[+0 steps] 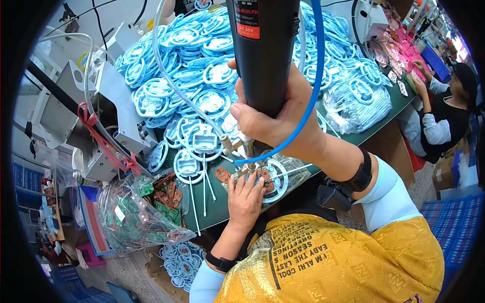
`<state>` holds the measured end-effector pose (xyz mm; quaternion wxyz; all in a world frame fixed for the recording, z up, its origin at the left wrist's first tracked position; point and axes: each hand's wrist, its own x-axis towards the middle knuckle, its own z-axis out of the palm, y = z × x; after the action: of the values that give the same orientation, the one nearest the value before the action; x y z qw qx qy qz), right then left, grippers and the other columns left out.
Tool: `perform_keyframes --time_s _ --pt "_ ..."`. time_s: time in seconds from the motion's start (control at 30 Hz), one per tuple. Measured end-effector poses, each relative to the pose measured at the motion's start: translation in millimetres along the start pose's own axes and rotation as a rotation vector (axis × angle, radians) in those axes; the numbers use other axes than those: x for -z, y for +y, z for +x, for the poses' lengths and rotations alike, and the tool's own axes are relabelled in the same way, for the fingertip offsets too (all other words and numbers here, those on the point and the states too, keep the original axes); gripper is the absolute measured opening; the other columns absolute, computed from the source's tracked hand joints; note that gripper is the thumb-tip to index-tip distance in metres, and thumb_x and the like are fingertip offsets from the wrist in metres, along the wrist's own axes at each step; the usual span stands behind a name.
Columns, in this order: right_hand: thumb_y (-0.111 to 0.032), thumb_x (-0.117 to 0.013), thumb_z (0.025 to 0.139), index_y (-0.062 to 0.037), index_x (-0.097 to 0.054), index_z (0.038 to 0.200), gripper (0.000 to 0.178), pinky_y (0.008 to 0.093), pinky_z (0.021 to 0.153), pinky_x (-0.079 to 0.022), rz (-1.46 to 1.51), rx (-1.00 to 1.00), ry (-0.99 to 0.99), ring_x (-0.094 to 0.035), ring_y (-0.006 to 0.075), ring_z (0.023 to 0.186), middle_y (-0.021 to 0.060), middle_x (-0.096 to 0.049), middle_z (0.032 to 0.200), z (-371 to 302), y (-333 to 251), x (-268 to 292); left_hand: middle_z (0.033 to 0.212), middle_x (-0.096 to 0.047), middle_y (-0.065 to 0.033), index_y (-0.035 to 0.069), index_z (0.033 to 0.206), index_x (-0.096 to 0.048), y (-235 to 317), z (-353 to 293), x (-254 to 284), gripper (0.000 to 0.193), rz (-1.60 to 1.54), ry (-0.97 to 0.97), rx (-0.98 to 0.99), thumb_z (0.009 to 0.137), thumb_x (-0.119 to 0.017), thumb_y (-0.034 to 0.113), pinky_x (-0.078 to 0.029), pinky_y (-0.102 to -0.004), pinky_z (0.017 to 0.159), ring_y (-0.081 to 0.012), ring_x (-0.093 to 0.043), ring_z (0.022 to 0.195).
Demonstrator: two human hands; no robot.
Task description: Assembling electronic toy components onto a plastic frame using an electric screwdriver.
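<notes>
One printed red label (pixel 248 31) on the screwdriver (pixel 265 65) in right hand (pixel 277 121)

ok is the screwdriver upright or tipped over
Roughly upright: the right hand grips the screwdriver, its body above and its tip down by the left hand.

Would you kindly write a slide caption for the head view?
Right hand grips a black driver; left hand is by a blue part below, before a heap of similar parts.

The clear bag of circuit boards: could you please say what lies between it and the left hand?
In the head view, white stems of light-blue rings and some green tabletop lie between the bag and left hand.
</notes>
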<state>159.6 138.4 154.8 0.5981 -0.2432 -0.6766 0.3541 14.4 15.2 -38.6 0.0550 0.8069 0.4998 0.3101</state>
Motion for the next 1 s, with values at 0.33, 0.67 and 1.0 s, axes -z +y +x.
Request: perform_keyframes --time_s 0.33,0.67,1.0 --pt "-0.002 -0.069 0.076 0.002 -0.053 0.119 0.045 0.0239 0.065 -0.051 0.053 -0.15 0.04 -0.06 0.0075 0.072 0.0025 -0.062 0.084 -7 4 0 0.134 -0.061 -0.0129 0.008 0.114 -0.069 0 0 0 0.028 0.006 0.013 -0.007 0.086 -0.072 0.014 -0.033 -0.0544 0.108 -0.0362 -0.054 0.124" --pt "-0.009 -0.075 0.073 -0.002 -0.054 0.114 0.046 0.0254 0.054 -0.042 0.191 -0.092 0.063 -0.051 0.006 0.061 -0.0021 -0.053 0.072 16 -28 7 0.126 -0.064 -0.013 0.006 0.108 -0.069 -1 11 2 0.027 0.032 0.039 -0.032 0.082 -0.073 0.01 -0.04 -0.0506 0.101 -0.0354 -0.057 0.116" --pt "0.006 -0.064 0.079 0.0055 -0.046 0.131 0.056 0.0236 0.058 -0.049 0.101 -0.127 -0.072 -0.059 0.0085 0.064 0.0045 -0.059 0.081 -26 -23 6 0.116 -0.065 -0.0141 0.008 0.116 -0.061 -14 8 -10 0.041 -0.093 0.032 -0.007 0.077 -0.069 -0.003 -0.046 -0.0518 0.093 -0.0414 -0.054 0.115"
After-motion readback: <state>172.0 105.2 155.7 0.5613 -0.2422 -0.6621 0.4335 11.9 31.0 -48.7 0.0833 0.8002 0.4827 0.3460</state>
